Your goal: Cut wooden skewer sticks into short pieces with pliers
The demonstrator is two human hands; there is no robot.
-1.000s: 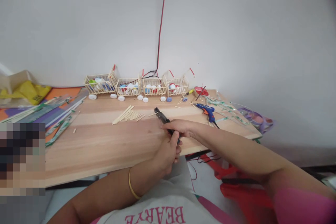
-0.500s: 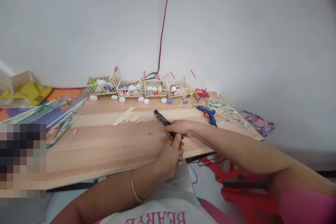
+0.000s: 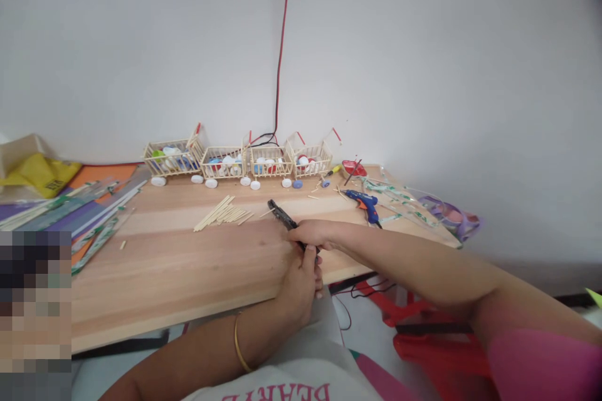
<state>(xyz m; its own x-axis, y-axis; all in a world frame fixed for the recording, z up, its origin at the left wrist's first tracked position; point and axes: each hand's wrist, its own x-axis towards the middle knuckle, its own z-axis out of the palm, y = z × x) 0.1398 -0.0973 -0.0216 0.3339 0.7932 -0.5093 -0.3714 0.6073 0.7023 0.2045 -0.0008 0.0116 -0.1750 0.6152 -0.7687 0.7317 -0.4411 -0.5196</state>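
Pliers (image 3: 281,217) (black) over worktop (image 3: 188,263): right hand (image 3: 314,235) has its grip clenched round the handles; left hand (image 3: 301,282) touches them by thumb, grip cannot be told.

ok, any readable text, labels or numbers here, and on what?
"BEARY", pink, upside down on the white shirt, cut by the frame edge; reading unsure.
Dark print on the yellow bag: too small to read.
No legible marking on the black pliers or the blue glue gun.

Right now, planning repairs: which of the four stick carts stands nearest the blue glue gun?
The rightmost cart, ending the row; the glue gun lies right of it, the other three farther left.
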